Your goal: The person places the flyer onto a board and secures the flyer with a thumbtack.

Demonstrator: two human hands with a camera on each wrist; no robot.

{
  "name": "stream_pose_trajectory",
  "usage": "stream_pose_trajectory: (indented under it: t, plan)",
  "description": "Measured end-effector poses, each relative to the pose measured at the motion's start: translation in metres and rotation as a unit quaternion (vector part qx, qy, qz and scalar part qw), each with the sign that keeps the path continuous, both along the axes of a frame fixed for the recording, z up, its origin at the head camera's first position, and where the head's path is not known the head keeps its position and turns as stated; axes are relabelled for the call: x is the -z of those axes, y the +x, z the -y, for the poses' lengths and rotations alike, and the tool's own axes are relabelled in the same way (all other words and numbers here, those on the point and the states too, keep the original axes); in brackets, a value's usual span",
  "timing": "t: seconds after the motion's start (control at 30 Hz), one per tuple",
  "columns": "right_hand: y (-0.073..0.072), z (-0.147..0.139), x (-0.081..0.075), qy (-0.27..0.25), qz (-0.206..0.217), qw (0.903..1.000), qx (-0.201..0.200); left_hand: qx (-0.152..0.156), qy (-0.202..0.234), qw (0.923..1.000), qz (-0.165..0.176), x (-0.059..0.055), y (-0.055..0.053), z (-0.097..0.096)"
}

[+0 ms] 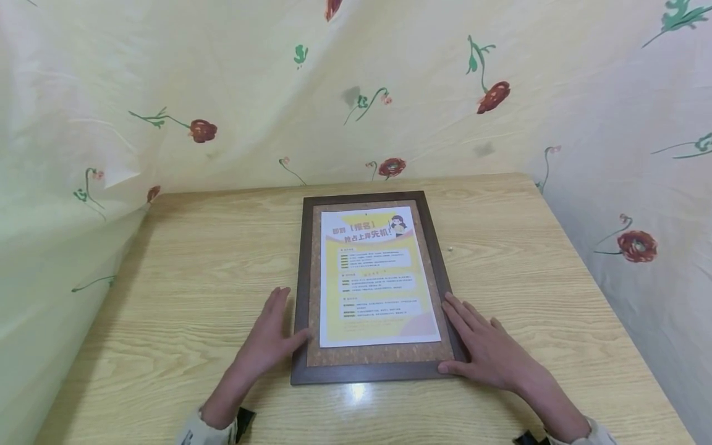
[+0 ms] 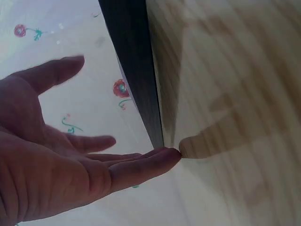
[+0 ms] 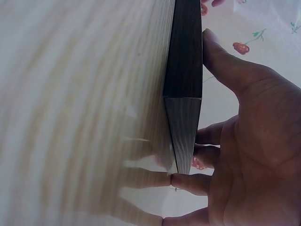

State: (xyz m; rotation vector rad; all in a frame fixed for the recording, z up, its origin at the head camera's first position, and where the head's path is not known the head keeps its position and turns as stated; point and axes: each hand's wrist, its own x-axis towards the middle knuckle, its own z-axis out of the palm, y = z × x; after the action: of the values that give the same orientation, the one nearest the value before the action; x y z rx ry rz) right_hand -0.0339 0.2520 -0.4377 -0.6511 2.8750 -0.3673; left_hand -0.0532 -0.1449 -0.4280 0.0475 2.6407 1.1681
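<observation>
A dark wooden picture frame (image 1: pixel 367 373) with a cork backing (image 1: pixel 369 356) lies flat on the table. A yellow and white printed sheet (image 1: pixel 378 334) is on the cork, with a small dark spot at its top middle. My left hand (image 1: pixel 267 340) is beside the lower left edge, fingers straight, its thumb reaching over the frame's border. In the left wrist view, a fingertip of that hand (image 2: pixel 84 169) meets the table beside the frame. At the lower right corner, my right hand (image 1: pixel 495 358) has its thumb on the border and extended fingers along the side.
The frame lies on a light wood-grain table (image 1: pixel 211 259). A small pale object (image 1: pixel 450 249) is on the table right of the frame. Cream cloth with red flowers (image 1: pixel 250 93) hangs behind the table and on both sides.
</observation>
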Motion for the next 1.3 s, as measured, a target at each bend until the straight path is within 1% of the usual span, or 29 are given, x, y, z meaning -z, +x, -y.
stream_pose_trajectory:
  t: [0.1,0.3,0.37,0.53,0.73,1.03,1.3]
  plan:
    - [-0.0005,-0.0001,0.0001,0.002,0.002,1.0,0.0,0.025,-0.027,0.9993,0.002,0.0001,0.0026,-0.0017]
    - [-0.0014,-0.0003,-0.0002,0.001,0.006,1.0,0.002,0.068,-0.041,0.9968,0.006,0.0038,0.005,-0.0036]
    - [-0.0018,-0.0003,-0.0007,0.002,0.007,1.0,0.002,0.082,-0.047,0.9955,0.003,0.0047,0.0055,-0.004]
    - [-0.0023,-0.0004,-0.0009,0.003,0.007,1.0,0.0,0.115,-0.077,0.9903,-0.008,0.0066,0.006,-0.0049]
    - [-0.0022,-0.0005,-0.0014,0.003,0.008,1.0,0.0,0.135,-0.109,0.9846,-0.021,0.0066,0.0055,-0.0063]
    - [-0.0019,0.0006,-0.003,0.001,0.013,0.9999,0.002,0.168,-0.148,0.9742,-0.024,0.0049,0.0063,-0.0071]
    - [-0.0033,0.0011,-0.0054,0.001,0.017,0.9998,-0.002,0.174,-0.163,0.9709,-0.025,0.0051,0.006,-0.0073]
